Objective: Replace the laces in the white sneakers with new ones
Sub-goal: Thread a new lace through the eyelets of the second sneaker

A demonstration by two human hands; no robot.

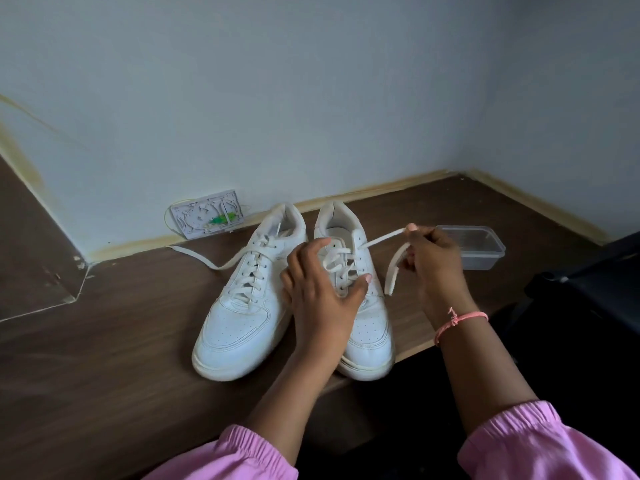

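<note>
Two white sneakers stand side by side on the brown wooden surface (104, 341), toes toward me. The left sneaker (242, 306) is laced, and one end of its lace (207, 261) trails off to the left across the wood. My left hand (322, 289) rests on the right sneaker (367, 327), fingers spread over its laced front. My right hand (433, 258) pinches that shoe's white lace (381, 239), drawn taut from a top eyelet out to the right. The lace's free end (393, 271) loops down from my fingers.
A clear plastic container (474, 247) sits right of the sneakers near the wall corner. A white plate with a green part (207, 216) leans against the back wall. The wood's front edge runs just below the right sneaker. A dark object (588, 282) stands at right.
</note>
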